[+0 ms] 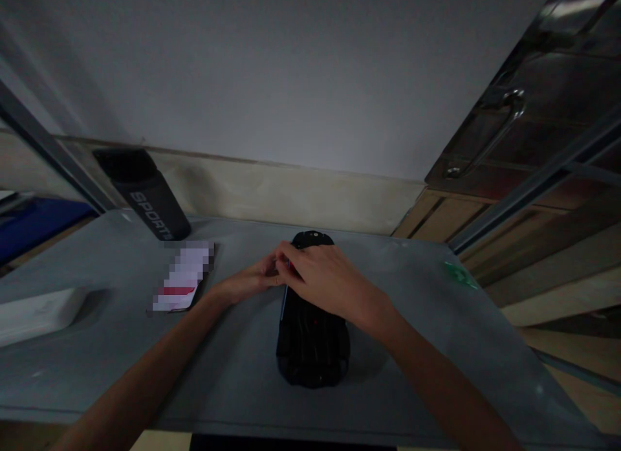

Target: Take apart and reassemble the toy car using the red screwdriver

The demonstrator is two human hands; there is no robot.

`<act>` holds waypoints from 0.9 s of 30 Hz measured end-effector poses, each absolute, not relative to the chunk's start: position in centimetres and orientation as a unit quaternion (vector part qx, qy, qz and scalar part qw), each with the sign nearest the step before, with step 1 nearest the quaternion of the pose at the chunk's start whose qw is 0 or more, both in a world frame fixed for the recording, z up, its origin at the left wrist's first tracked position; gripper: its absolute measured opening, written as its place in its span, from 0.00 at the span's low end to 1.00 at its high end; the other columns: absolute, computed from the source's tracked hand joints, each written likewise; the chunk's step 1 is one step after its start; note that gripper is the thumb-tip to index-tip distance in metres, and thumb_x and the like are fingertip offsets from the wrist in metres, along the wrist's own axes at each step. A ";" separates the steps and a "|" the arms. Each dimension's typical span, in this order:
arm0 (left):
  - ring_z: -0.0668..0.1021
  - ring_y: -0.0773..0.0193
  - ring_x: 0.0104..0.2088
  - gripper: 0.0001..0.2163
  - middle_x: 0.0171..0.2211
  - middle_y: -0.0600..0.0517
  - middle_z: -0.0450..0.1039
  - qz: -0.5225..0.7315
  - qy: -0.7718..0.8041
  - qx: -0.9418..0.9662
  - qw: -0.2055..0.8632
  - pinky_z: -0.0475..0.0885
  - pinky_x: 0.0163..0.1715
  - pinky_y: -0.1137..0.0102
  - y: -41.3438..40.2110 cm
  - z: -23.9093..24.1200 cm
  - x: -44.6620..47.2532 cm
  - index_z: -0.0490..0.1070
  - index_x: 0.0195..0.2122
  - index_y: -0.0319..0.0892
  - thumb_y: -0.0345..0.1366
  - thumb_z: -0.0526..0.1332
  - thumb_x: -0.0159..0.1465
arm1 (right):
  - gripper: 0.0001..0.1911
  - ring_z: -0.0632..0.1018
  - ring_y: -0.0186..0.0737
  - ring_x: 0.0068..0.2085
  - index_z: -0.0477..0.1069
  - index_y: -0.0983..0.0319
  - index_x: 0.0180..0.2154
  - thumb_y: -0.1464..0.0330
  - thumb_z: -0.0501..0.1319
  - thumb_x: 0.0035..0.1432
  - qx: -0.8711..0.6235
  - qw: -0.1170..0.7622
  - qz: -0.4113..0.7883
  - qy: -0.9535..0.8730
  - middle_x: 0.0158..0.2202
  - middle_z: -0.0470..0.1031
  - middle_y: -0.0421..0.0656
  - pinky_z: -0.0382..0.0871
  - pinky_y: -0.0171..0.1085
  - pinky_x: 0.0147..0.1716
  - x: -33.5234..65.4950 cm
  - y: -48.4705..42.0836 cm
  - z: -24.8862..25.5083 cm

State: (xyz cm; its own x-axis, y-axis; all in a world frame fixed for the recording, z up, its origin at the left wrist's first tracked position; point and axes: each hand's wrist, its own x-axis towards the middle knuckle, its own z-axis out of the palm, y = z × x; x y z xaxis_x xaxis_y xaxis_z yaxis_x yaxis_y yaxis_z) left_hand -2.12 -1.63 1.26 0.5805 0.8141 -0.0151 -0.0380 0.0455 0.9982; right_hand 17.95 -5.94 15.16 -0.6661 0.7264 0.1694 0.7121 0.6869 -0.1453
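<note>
Black device (313, 344) lay near centre of grey table (242, 373), long axis running 12–6 o'clock, i.e. straight away from the person; far end toward wall, near end rounded and toward the table's front edge. Looked like a dark handheld unit w/ ribbed top; exact type not readable in dim light.

Right hand (327, 276) lay across the far half of the device, palm down, fingers curled together over its left edge at approx 10 o'clock from device centre. Left hand (252, 283) came in from 9 o'clock, fingertips bunched and meeting the right fingertips at that same left edge. Both sets of fingers seemed pressed onto something small w/ a red-blue glint at the meeting pt; cannot tell what, or whether actually pinched. Right hand was the nearer one: on the device. Left only touched at the edge.

Outward: pixelated card (183, 284) flat at 9 o'clock, apart from the hands. Black bottle (145, 192) at 10–11 o'clock, by the wall. White box (39, 312) far out at 9 o'clock, near table edge. Green scrap (458, 273) at 2–3 o'clock.
</note>
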 end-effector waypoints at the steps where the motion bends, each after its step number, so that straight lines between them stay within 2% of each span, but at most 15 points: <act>1: 0.74 0.43 0.64 0.26 0.57 0.47 0.78 0.331 0.323 0.610 0.644 0.70 0.59 0.59 -1.7 1.5 -2.1 0.71 0.62 0.43 0.38 0.68 0.62 | 0.12 0.83 0.45 0.40 0.75 0.63 0.52 0.65 0.56 0.76 -0.384 0.120 0.044 -0.915 0.41 0.84 0.48 0.68 0.40 0.39 18.0 -6.0 15.1; 4: 0.72 0.42 0.67 0.29 0.60 0.47 0.76 0.336 0.325 0.606 0.643 0.69 0.61 0.59 -1.9 1.9 -1.9 0.70 0.64 0.45 0.35 0.69 0.59 | 0.10 0.82 0.44 0.43 0.74 0.63 0.51 0.69 0.58 0.73 -0.346 0.133 0.065 -0.926 0.45 0.83 0.48 0.68 0.40 0.41 18.1 -5.9 14.7; 7: 0.69 0.43 0.69 0.32 0.62 0.46 0.75 0.337 0.324 0.599 0.650 0.67 0.63 0.59 -1.8 1.6 -2.0 0.68 0.66 0.45 0.35 0.69 0.60 | 0.11 0.82 0.41 0.40 0.74 0.61 0.54 0.71 0.56 0.75 -0.337 0.122 0.061 -0.932 0.42 0.83 0.45 0.66 0.38 0.36 18.1 -5.7 14.5; 10: 0.69 0.44 0.69 0.33 0.65 0.44 0.73 0.328 0.324 0.595 0.659 0.66 0.64 0.59 -1.6 1.1 -2.2 0.65 0.68 0.45 0.39 0.71 0.61 | 0.11 0.82 0.42 0.37 0.75 0.59 0.54 0.69 0.56 0.76 -0.359 0.111 0.044 -0.926 0.40 0.84 0.44 0.64 0.38 0.33 18.0 -5.8 14.7; 14: 0.71 0.44 0.67 0.34 0.65 0.41 0.71 0.326 0.317 0.592 0.665 0.64 0.66 0.55 -1.5 0.9 -2.3 0.63 0.68 0.44 0.44 0.72 0.63 | 0.15 0.83 0.46 0.36 0.75 0.62 0.53 0.66 0.52 0.79 -0.410 0.080 0.010 -0.908 0.38 0.84 0.48 0.66 0.40 0.33 17.9 -6.1 15.3; 17: 0.69 0.43 0.68 0.36 0.67 0.39 0.70 0.329 0.309 0.600 0.661 0.64 0.67 0.54 -1.6 1.2 -2.1 0.62 0.69 0.43 0.43 0.73 0.62 | 0.13 0.83 0.46 0.38 0.74 0.65 0.52 0.69 0.54 0.75 -0.408 0.108 0.018 -0.906 0.40 0.84 0.50 0.69 0.41 0.36 18.0 -6.3 15.3; 21: 0.72 0.43 0.65 0.34 0.64 0.42 0.73 0.329 0.313 0.604 0.655 0.66 0.65 0.53 -1.8 1.7 -2.0 0.64 0.68 0.45 0.40 0.71 0.62 | 0.11 0.82 0.43 0.42 0.73 0.64 0.52 0.73 0.56 0.73 -0.355 0.125 0.047 -0.925 0.43 0.83 0.49 0.69 0.40 0.39 18.2 -6.4 14.8; 27: 0.74 0.43 0.64 0.33 0.58 0.47 0.79 0.315 0.332 0.611 0.646 0.69 0.61 0.56 -1.9 1.8 -2.0 0.66 0.68 0.48 0.40 0.68 0.61 | 0.14 0.83 0.45 0.33 0.74 0.63 0.53 0.69 0.51 0.78 -0.389 0.106 -0.027 -0.914 0.35 0.84 0.48 0.62 0.40 0.27 17.1 -6.5 13.8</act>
State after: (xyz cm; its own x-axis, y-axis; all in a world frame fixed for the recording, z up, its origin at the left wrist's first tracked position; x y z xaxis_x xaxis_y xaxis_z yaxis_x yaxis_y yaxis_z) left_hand -2.05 -1.91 1.79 0.5810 0.8128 -0.0431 -0.0020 0.0544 0.9985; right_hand 17.10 -6.52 13.83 -0.6740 0.7065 0.2156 0.7180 0.6953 -0.0338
